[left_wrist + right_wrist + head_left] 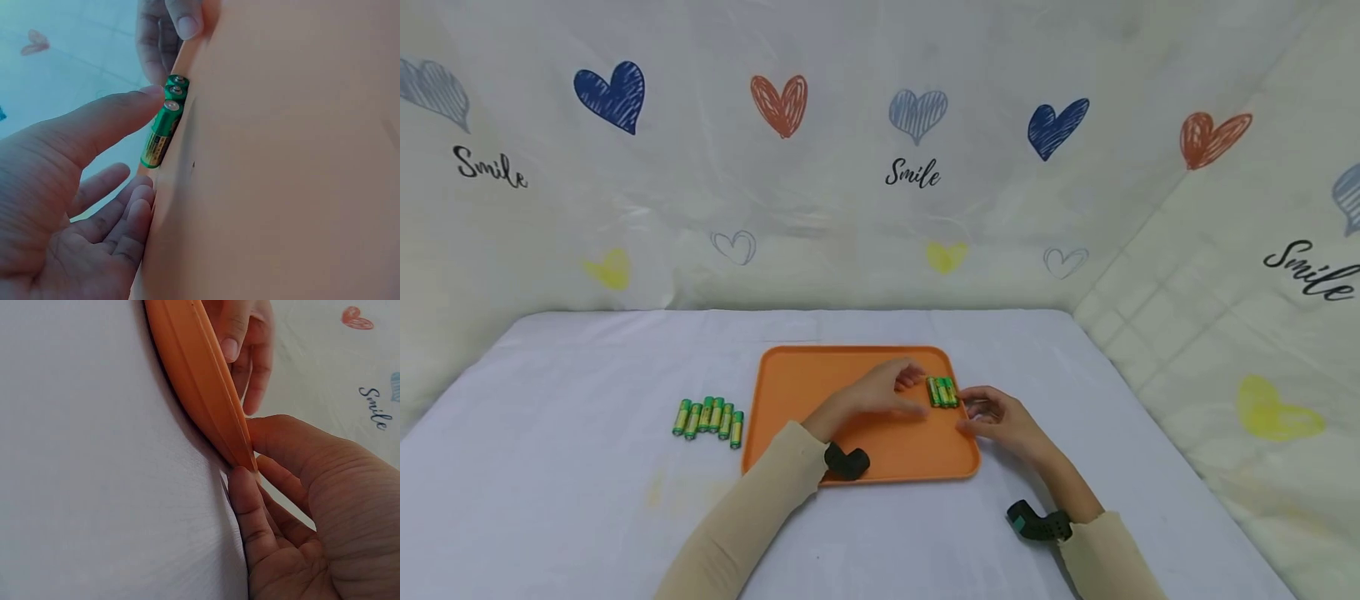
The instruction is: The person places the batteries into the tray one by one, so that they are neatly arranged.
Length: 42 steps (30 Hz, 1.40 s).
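Note:
A short row of green-and-gold batteries [942, 392] lies side by side on the orange tray [820, 367], close to its right rim. My left hand [880, 390] is over the tray, just left of these batteries. Its fingers are loosely bent, and the left wrist view shows the thumb close to the end battery [164, 134] with nothing in the grasp. At the tray's right rim is my right hand [1003, 425], fingers relaxed and near the batteries. In the right wrist view its thumb and a fingertip appear at the tray's edge, and contact is hard to tell.
Several more green batteries [703, 418] lie in an uneven row on the white tablecloth [572, 467], left of the tray. Behind the table hangs a pale backdrop [842, 192] printed with hearts and words. Each wrist carries a black strap device [1037, 523].

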{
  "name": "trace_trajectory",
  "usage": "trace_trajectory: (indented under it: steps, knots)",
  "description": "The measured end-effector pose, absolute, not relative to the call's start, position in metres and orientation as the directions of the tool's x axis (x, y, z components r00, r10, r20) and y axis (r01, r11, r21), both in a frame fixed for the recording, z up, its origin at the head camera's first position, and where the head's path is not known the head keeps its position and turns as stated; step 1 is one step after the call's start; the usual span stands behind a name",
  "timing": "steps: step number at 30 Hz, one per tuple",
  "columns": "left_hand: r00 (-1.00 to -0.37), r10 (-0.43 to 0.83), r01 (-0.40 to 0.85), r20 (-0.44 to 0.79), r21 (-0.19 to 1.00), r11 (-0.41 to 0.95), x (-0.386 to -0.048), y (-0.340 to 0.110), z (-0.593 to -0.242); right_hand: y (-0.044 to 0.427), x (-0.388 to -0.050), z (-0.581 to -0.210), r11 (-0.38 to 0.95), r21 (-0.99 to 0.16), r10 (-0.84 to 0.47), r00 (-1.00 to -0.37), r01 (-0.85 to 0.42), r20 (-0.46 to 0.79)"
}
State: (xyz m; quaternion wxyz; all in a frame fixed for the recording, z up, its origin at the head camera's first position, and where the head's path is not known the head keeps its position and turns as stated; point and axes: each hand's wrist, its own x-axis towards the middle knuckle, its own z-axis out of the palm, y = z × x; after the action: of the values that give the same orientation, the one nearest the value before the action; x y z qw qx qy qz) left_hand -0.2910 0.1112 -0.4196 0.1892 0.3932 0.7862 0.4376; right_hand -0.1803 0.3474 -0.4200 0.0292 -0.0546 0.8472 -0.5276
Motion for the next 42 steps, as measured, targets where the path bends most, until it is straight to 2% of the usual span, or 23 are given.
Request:
trace_trajectory:
  steps: [10,17,26,42]
  knots:
    - [-0.612,0.79,0.456,0.037,0.832,0.315,-0.287,0.093,-0.413,0.346,-0.179,-0.418,0.446,-0.893,-0.133,-0.991,-0.063,0.004]
    - [-0.657,0.753,0.408,0.049,0.862,0.3,-0.284,0.08,-0.408,0.347,-0.181,-0.419,0.481,-0.875,-0.114,-0.993,-0.057,0.002]
    - [-0.655,0.752,0.399,0.071,0.878,0.265,-0.278,0.061,-0.402,0.347,-0.18,-0.419,0.489,-0.87,-0.118,-0.993,-0.066,0.009]
    - [-0.675,0.729,0.439,0.114,0.856,0.273,-0.272,0.024,-0.394,0.348,-0.183,-0.419,0.512,-0.856,-0.121,-0.993,-0.074,0.014]
